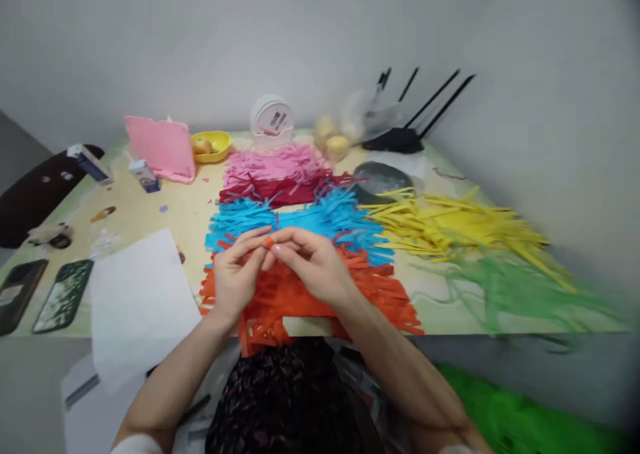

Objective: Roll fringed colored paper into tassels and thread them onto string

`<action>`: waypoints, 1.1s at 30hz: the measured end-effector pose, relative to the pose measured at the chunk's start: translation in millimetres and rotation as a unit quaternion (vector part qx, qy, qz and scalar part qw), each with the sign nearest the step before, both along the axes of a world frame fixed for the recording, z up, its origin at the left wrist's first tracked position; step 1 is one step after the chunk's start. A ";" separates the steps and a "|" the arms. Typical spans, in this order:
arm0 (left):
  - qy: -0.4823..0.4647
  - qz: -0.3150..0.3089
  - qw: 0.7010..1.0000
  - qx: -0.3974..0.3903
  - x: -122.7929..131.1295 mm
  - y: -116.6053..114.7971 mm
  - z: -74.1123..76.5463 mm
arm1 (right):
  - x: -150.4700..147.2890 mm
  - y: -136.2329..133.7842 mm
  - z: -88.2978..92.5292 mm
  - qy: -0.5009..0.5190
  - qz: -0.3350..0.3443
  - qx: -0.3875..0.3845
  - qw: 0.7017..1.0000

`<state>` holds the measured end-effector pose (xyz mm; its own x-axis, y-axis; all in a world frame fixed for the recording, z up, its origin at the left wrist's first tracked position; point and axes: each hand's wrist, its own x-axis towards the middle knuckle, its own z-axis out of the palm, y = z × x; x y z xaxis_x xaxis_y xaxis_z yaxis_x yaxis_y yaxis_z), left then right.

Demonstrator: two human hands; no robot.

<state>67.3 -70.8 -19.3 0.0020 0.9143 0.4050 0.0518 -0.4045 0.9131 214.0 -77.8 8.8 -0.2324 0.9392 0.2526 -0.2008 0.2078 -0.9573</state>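
Observation:
My left hand (237, 274) and my right hand (313, 261) meet over the table, fingertips pinched together. Between them shows a small bit of orange paper strip (270, 242); most of it is hidden by the fingers. Below my hands lies a heap of fringed orange paper (300, 291), part of it hanging over the front edge. Just beyond sit fringed blue paper (320, 219), then dark red fringe (280, 191) and pink fringe (277, 163). To the right spread yellow fringe (450, 227) and thin green strips (520, 287).
White sheets (143, 301) and two phones (64, 295) lie at left. Behind stand a pink tablet case (163, 149), a yellow bowl (220, 146), a round white container (271, 117) and a black router (395, 141). A dark grey oval object (383, 181) lies right of the fringes.

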 end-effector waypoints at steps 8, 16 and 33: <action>-0.060 0.072 0.994 -0.052 18.6 29.1 -1.8 | 22.5 34.9 1.3 -0.225 -0.096 0.218 0.945; -0.142 0.204 0.968 -0.021 -4.4 58.5 -6.8 | 207.6 177.7 -17.4 -0.559 -0.317 -0.051 0.764; -0.044 0.040 0.989 -0.135 7.3 57.4 -12.2 | 256.8 221.0 -88.5 -0.568 -0.297 -0.093 0.762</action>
<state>74.6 -13.5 -31.5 -0.1001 0.9850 0.1406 -0.0112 -0.1424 0.9897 470.9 143.3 -79.7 0.2783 0.9589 0.0551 0.8559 -0.2216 -0.4672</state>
